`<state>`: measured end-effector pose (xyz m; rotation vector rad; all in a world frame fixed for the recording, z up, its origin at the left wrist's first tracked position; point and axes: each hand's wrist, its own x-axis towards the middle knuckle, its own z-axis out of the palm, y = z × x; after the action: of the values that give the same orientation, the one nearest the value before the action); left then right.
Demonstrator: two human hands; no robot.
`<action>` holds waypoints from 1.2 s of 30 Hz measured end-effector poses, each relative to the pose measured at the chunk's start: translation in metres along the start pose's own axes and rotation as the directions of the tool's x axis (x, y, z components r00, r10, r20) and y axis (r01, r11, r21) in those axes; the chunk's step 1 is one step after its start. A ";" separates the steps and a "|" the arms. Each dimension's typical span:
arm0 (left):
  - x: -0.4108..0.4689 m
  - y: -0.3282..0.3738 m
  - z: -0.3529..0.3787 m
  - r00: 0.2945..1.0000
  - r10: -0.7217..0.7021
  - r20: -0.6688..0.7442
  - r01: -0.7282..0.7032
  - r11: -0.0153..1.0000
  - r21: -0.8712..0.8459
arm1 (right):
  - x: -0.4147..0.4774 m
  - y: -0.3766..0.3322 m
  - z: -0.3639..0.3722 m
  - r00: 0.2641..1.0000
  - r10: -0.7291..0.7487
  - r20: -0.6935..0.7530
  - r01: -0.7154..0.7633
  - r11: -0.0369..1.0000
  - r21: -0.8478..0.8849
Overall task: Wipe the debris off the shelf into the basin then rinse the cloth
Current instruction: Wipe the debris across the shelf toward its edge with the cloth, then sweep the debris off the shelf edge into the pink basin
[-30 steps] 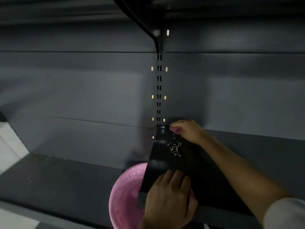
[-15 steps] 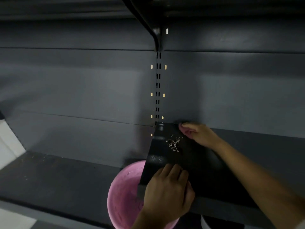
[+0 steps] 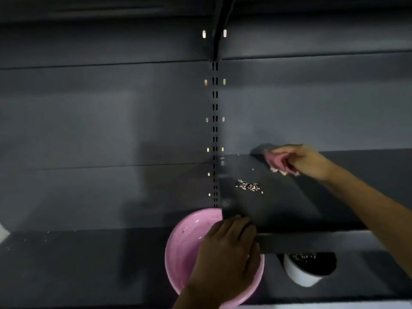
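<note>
Closest to us, our left hand [image 3: 225,248] curls its fingers over the rim of the round pink plastic basin [image 3: 187,241]. It holds the basin just under the front corner of the dark grey metal shelf [image 3: 289,208]. A small white bowl [image 3: 305,277] with dark bits in it sits below the shelf, beside the basin.

On the shelf, near its left edge, lies a little pile of pale crumbs [image 3: 248,186]. Farther back, our right hand [image 3: 305,161] squeezes a soft pink cloth [image 3: 275,161] low over the shelf, by the grey back wall [image 3: 312,108]. The cloth is a bit apart from the crumbs.

We think the cloth is light and floppy, so it is best bunched up in the fingers. The crumbs look tiny and loose, so they may scatter if we push fast. The basin looks light, and its rim is a good place to hold.
</note>
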<state>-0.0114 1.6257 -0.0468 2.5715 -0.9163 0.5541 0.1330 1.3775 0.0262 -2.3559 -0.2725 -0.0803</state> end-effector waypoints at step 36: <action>-0.048 -0.027 0.014 0.963 -0.262 0.057 0.263 0.878 -0.400 | -0.001 0.000 0.090 0.986 0.127 0.106 -0.107 0.978 -0.182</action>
<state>-0.0245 1.6640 -0.0866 2.2612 -0.5889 0.2511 0.1300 1.4398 -0.0385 -2.5514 -0.1889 0.0948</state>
